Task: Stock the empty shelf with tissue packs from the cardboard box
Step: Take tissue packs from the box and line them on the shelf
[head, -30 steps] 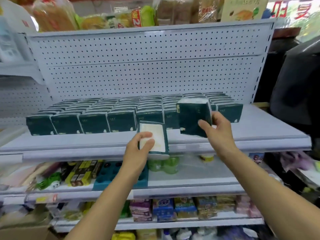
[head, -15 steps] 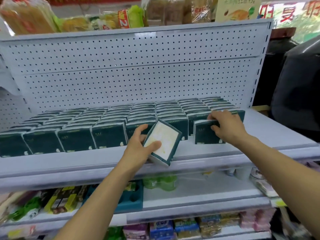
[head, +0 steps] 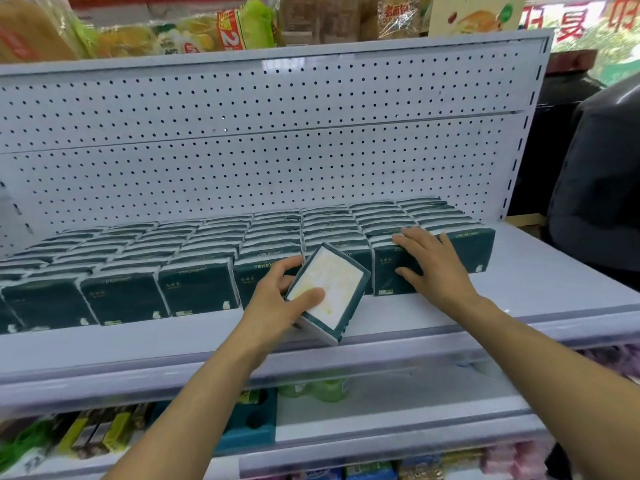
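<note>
Tissue packs (head: 242,251) on shelf (head: 540,271) — rows front-to-back

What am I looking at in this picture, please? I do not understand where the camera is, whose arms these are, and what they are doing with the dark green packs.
There is no machine here. A person wears one wide-angle camera on the head, so you look forward and down along that person's own bare arms. In front stands a white metal shop shelf with a perforated back panel. On it stand rows of dark green tissue packs. The left hand grips one tilted dark green pack with a white face above the shelf's front edge, not yet placed. The right hand rests with straight fingers on the front pack at the right end of the rows.
</note>
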The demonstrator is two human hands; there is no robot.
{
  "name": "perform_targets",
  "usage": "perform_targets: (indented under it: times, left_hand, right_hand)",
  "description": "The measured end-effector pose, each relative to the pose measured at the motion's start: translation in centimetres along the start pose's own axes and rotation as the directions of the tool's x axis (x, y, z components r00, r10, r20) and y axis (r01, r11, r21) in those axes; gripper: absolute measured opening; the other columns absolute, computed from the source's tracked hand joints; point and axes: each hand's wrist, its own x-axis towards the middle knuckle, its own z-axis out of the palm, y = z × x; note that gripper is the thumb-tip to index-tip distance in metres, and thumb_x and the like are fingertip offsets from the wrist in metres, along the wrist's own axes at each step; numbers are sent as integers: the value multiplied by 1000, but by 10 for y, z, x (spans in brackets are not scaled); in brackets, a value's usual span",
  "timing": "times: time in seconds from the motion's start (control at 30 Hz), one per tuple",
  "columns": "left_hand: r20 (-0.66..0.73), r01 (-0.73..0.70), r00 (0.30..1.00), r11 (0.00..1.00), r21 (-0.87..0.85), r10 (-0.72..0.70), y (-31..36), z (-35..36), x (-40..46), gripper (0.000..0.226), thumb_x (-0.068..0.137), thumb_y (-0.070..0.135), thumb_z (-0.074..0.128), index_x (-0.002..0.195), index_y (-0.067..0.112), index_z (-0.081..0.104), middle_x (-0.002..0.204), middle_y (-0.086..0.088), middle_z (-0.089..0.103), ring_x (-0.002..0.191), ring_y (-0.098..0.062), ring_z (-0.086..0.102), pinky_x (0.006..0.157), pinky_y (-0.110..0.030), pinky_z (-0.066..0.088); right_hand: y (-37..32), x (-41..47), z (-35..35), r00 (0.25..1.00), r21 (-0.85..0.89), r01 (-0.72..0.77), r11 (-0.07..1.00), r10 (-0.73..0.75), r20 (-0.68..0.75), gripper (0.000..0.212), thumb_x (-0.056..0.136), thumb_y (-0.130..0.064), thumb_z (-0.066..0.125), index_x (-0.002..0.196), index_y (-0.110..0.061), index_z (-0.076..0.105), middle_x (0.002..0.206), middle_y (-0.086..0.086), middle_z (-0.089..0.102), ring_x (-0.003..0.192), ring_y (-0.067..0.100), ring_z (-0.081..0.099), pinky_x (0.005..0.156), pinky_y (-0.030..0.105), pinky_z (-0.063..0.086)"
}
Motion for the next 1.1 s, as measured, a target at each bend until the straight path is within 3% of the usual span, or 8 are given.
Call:
perform_targets:
  times: [0.23,0.37,0.57,0.77,0.83,0.93,1.0,1.1]
  left_hand:
    - [2,14,1000,998,-58,-14,5,10,4,43,91,24,69,129,35,53,115,6,68,100,-18,67,80,-38,56]
    - [72,122,992,958,-259,-107,22,31,3,26,100,31,55,123,21,60,107,-11,71,84,-27,70,67,-42,60]
    - [22,118,993,983,-142,-116,25,43,1,64,95,68,27,112,20,66,86,-5,54,60,-14,41,47,-26,27]
    - [134,18,991,998,-62,-10,31,68,-7,32,88,39,68,116,24,62,107,6,71,97,-13,67,78,-33,57]
    - [145,-17,989,996,-92,31,34,76,-8,30,87,23,73,115,20,61,104,5,74,96,-15,69,79,-32,58]
    - [74,-158,986,981,109,151,39,89,-4,25,86,19,73,108,26,62,97,10,72,86,-6,67,68,-16,51]
    - [100,-267,964,901,341,248,41,101,1,26,84,21,74,107,29,63,94,14,69,82,-3,63,69,-16,47]
    - [202,-379,925,812,443,321,49,133,4,31,83,21,75,111,26,65,96,11,67,79,-7,59,74,-22,47]
  right_hand:
    - [-18,-4,-15,961,-29,244,969,-246,-125,92,74,-35,80,148,-18,29,153,11,31,139,31,32,114,52,26]
    - [-47,-14,-28,885,119,447,886,-419,-205,52,84,-33,68,131,-19,53,140,3,50,128,24,47,104,36,39]
    - [-66,-33,-63,937,854,-337,396,231,263,19,86,-18,72,105,-16,67,93,-3,75,78,11,68,61,29,52]
    - [-57,-49,-74,884,893,-428,137,271,382,26,87,-16,69,112,-10,65,99,6,75,86,23,71,69,36,59]
    - [-52,-54,-74,886,884,-430,186,273,374,37,86,-19,71,120,-12,59,109,5,72,95,21,70,77,34,59]
    - [-36,-62,-81,931,717,-268,643,364,21,76,77,-27,81,138,-30,36,137,-6,50,119,9,53,92,22,48]
    - [-18,-65,-93,962,361,-17,933,113,-248,91,73,-29,84,146,-33,29,150,-2,33,136,15,35,106,27,37]
    - [10,-68,-98,949,-8,255,967,-252,-190,71,73,-27,83,137,-23,53,151,6,36,137,28,34,103,43,41]
